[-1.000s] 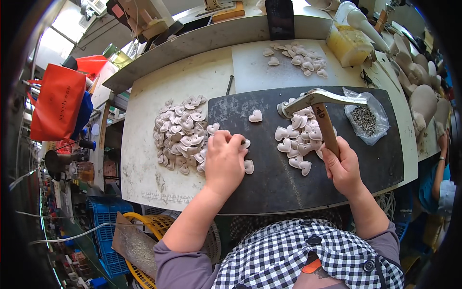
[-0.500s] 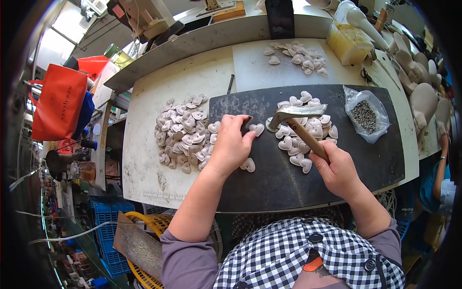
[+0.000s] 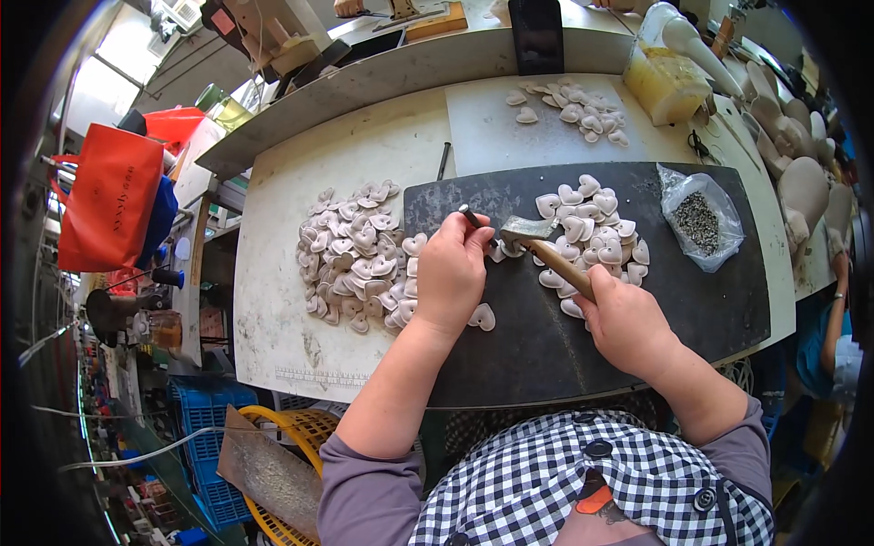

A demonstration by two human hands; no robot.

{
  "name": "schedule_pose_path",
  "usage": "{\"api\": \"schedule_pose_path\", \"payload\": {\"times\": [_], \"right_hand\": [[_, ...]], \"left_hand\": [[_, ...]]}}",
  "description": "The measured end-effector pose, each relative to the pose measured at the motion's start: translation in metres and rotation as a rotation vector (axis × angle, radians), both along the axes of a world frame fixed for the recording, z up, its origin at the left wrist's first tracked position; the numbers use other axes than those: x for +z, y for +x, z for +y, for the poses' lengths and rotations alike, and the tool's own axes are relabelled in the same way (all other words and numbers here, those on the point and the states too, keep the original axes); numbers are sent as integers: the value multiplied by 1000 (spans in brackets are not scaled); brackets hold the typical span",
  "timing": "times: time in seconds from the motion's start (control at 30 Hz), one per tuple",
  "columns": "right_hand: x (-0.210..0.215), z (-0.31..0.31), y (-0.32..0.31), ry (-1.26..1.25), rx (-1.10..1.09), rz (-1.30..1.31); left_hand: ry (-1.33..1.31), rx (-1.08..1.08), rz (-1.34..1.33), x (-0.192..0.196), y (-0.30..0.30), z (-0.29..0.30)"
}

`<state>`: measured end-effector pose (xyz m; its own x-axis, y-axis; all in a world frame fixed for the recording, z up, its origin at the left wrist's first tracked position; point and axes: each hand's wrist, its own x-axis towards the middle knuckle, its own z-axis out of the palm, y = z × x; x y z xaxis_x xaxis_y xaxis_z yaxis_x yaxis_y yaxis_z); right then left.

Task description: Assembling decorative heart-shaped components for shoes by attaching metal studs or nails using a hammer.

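My left hand is closed around a short dark metal rod, likely a punch, tilted over the black board. The rod's lower end is at a pale heart-shaped piece that is partly hidden by my fingers and the hammer. My right hand grips the wooden handle of a hammer. Its metal head is close to the rod; whether they touch I cannot tell. A single heart lies just right of my left wrist. Right of the hammer head is a pile of hearts.
A larger heap of hearts lies on the white table at left. More hearts rest on the far translucent sheet. A plastic bag of small metal bits sits on the black board. Behind is a yellowish block.
My left hand has shifted right, setting the rod over a heart. The hammer has come down and left toward the rod. Another person's hand now shows at the top edge.
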<state>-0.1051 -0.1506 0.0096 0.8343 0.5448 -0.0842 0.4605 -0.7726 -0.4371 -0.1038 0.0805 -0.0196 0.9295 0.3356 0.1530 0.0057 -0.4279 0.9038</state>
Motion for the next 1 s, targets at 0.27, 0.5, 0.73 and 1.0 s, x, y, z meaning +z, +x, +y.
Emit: {"api": "schedule_pose_path", "payload": {"times": [0.27,0.5,0.73,1.0], "right_hand": [[0,0,-2,-4,-33,35],[-4,-1,-4,14,-31,43],[3,-1,6,17,-41,104],[33,5,30,-135,66,111]], "left_hand": [[-19,-49,-7,-16,-3,6],[358,-17,-186,-25,-4,1],[-41,-10,42,-14,5,3],[332,-15,-87,-22,0,-2]]}}
